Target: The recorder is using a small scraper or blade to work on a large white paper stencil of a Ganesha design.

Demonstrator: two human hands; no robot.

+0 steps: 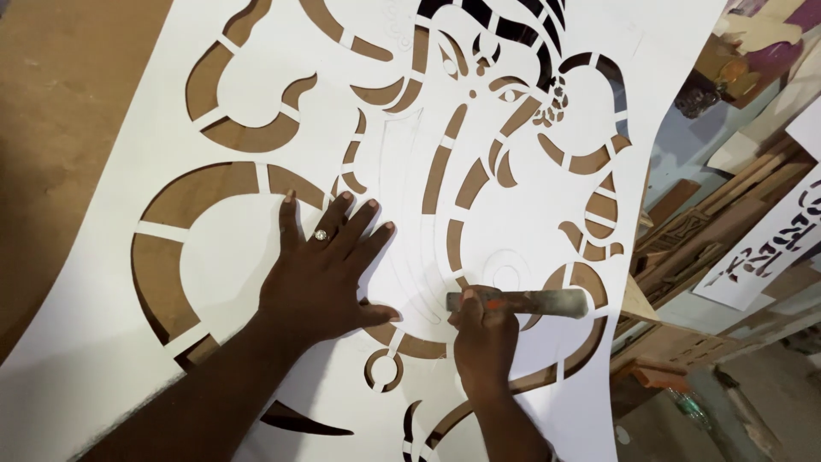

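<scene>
Left hand (321, 278) flat, fingers spread, pressing white stencil sheet (282, 145) on brown tabletop (60, 103). Right hand (483, 338), at 3 o'clock from left, clamped around cutting tool (522, 301), handle lying sideways over the sheet.

A brown board table (60, 111) on the left; stacked wood scraps (710, 231) clutter the right
</scene>
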